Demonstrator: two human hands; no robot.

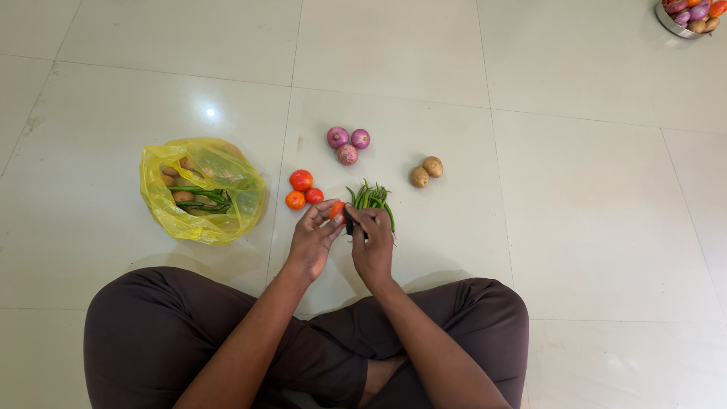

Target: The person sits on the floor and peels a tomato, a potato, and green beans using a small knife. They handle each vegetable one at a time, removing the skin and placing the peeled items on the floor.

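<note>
both hands meet over the tiled floor [575, 227]
left hand [312, 241] pinches a small tomato [337, 210]; right hand [372, 244] grips a dark thing, just beside the green chillies [371, 198].

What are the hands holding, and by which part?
The left hand pinches a small tomato at its side; the right hand grips a dark object, unclear what.

Bowl of vegetables [685, 17] cut by the top-right edge; small dark object [350, 226] mostly hidden between the hands.
</note>
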